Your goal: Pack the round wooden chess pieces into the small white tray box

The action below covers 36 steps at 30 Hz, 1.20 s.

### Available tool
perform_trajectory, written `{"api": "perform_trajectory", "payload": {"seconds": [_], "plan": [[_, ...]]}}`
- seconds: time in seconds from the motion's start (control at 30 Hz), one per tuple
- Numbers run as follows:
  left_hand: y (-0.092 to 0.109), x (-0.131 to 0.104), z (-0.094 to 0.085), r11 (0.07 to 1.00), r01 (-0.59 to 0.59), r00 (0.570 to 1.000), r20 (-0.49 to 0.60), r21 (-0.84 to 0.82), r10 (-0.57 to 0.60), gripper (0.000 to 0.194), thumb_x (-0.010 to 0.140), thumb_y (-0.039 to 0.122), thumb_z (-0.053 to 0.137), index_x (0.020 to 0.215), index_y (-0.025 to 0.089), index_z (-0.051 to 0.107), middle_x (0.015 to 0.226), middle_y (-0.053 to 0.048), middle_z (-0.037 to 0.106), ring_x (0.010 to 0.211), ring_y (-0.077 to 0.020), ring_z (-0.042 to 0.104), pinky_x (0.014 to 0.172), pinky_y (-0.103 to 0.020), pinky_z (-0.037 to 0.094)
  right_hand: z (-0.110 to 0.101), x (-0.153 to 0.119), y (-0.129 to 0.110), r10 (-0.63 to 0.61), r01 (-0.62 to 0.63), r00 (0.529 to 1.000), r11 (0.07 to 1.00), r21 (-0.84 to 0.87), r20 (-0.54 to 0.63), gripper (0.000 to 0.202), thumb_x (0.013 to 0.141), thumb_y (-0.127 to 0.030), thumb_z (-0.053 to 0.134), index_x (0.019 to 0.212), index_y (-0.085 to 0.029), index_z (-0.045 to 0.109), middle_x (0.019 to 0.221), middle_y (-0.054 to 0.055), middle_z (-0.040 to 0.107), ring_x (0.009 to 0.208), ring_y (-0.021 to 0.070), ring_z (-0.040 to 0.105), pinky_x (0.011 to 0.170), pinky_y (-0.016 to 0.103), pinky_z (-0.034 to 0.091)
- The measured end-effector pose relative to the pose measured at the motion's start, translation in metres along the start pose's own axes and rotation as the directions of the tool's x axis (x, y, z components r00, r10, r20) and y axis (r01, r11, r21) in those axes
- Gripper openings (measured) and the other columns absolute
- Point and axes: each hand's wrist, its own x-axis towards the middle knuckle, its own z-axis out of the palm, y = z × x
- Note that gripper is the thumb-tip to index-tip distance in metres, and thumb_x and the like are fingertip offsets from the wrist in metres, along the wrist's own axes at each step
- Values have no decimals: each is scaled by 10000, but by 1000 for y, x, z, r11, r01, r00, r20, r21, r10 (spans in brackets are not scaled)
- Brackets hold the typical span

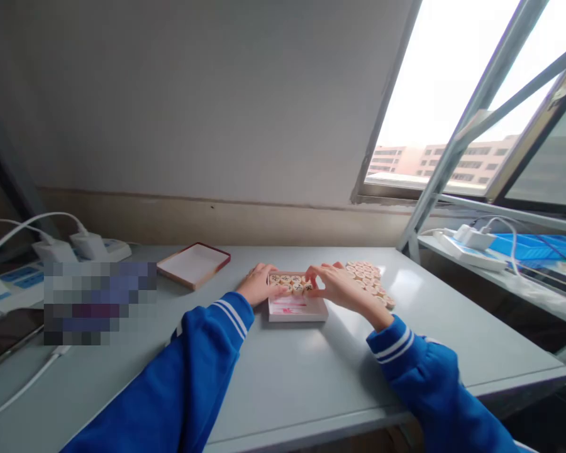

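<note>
A shallow white box sits on the grey desk, with two rows of round wooden Chinese chess pieces across its far half. Its near half shows a bare floor with pink print. My left hand grips the box's left side, its thumb reaching over the edge by the pieces. At the right end of the rows, my right hand pinches a chess piece between thumb and fingers. Right of the box, partly behind my right hand, more chess pieces lie in a flat cluster.
An open box lid rests on the desk at the back left. Power strips with white plugs and cables, plus a dark phone-like device, are at the left. A metal frame post rises at the right beside a low shelf.
</note>
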Motion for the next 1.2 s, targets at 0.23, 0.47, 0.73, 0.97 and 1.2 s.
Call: {"api": "perform_trajectory", "payload": {"seconds": [0.23, 0.47, 0.73, 0.97, 1.2], "plan": [[-3, 4, 1, 998, 35, 998, -43, -56, -37, 312, 755, 342, 455, 994, 165, 550, 1026, -78, 516, 971, -184, 513, 907, -288, 373, -13, -4, 34, 140, -114, 983, 973, 201, -121, 140, 694, -328, 606, 786, -222, 610, 754, -3, 630, 712, 156, 561, 697, 303, 366], [-3, 3, -6, 993, 64, 990, -133, 101, -50, 271, 745, 297, 485, 969, 163, 557, 930, -63, 527, 815, -158, 549, 789, -257, 420, -29, -26, 71, 289, -274, 956, 832, 482, 45, 210, 626, -321, 626, 752, -154, 647, 697, 46, 647, 650, 178, 586, 566, 269, 435], [-2, 4, -7, 993, 82, 995, -71, 80, -77, 231, 777, 284, 410, 918, 194, 571, 673, -21, 633, 705, -176, 596, 633, -249, 434, -21, -35, 80, 213, -229, 963, 970, 83, 167, 246, 559, -274, 666, 798, -226, 628, 814, 31, 597, 788, 206, 542, 656, 303, 428], [-3, 4, -9, 991, 124, 985, -126, 42, -118, 236, 780, 264, 418, 925, 171, 580, 764, -61, 658, 757, -180, 611, 658, -243, 446, -14, -30, 74, 176, -211, 955, 969, 131, 239, 229, 584, -308, 673, 795, -226, 632, 758, 21, 598, 711, 176, 540, 593, 266, 410], [1, 4, -10, 986, 165, 982, -92, 2, -164, 301, 787, 333, 403, 994, 178, 557, 819, -52, 668, 785, -186, 611, 673, -250, 450, -14, -21, 59, 125, -196, 957, 944, 266, 262, 205, 633, -317, 642, 820, -231, 643, 684, 3, 583, 651, 147, 534, 557, 241, 398]]}}
